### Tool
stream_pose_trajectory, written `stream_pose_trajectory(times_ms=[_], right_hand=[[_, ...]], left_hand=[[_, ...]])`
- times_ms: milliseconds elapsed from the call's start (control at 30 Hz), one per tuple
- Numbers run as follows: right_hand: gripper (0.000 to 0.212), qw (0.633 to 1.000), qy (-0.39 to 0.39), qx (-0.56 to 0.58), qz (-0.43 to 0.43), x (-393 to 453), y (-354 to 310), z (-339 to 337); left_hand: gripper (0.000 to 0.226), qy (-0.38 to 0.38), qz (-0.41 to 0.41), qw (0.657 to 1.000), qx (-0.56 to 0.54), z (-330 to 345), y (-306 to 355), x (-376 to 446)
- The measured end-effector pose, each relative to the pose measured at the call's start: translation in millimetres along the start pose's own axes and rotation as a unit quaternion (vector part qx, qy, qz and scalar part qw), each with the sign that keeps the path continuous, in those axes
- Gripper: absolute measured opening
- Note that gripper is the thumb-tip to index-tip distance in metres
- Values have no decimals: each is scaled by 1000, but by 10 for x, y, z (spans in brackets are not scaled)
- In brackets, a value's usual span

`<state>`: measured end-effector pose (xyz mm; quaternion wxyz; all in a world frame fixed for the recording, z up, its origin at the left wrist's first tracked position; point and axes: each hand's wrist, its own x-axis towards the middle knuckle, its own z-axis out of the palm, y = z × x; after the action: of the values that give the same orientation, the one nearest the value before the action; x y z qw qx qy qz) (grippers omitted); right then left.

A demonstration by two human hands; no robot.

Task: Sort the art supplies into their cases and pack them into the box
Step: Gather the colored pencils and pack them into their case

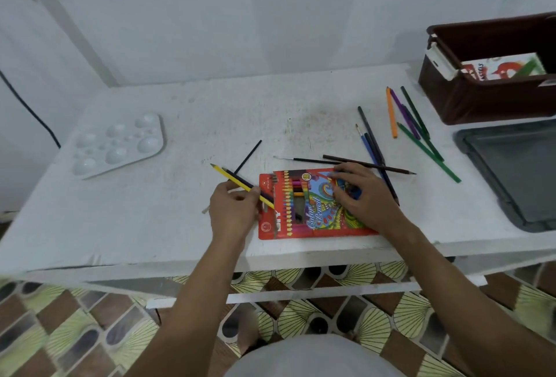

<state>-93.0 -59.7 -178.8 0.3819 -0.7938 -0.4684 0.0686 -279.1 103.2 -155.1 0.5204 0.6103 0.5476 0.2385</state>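
With the red pencil case [313, 205] pressed flat under the right hand [361, 196] near the table's front edge, the yellow pencil [233, 179] and dark pencil [240, 181] pinched by the left hand [231, 211] at the case's left end are best aligned with the opening and slid in blunt-end first.

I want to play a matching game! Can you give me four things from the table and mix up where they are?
Things:
1. yellow pencil
2. paint palette
3. brown box
4. pencil case

Places:
A. far right corner
B. under the right hand
C. in the left hand
D. left side of the table

Pairs: 1-C, 2-D, 3-A, 4-B
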Motion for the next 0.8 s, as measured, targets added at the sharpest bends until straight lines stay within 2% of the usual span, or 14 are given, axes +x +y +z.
stream_pose_trajectory(times_ms=[133,233,333,433,500,533,600,667,800], right_hand=[[31,1000,-5,1,0,-10,3,0],[31,1000,-4,3,3,-9,15,6],[31,1000,-1,6,1,-7,19,11],[31,1000,-1,8,5,-8,18,9],[31,1000,-2,9,6,-11,19,7],[31,1000,-2,9,6,-11,17,7],[31,1000,-3,9,7,-9,18,11],[31,1000,-1,9,7,-8,21,13],[31,1000,2,9,6,-5,24,16]], left_hand=[[32,-53,64,988,131,-41,50,-76],[40,-62,120,957,257,-102,76,-71],[20,-49,251,891,375,-203,105,54],[47,-130,367,785,482,-271,145,268],[45,-179,402,722,534,-278,217,377],[40,-197,407,706,544,-272,245,417],[29,-211,410,695,552,-260,285,444],[22,-208,403,698,554,-254,315,433],[25,-216,379,705,558,-260,317,357]])
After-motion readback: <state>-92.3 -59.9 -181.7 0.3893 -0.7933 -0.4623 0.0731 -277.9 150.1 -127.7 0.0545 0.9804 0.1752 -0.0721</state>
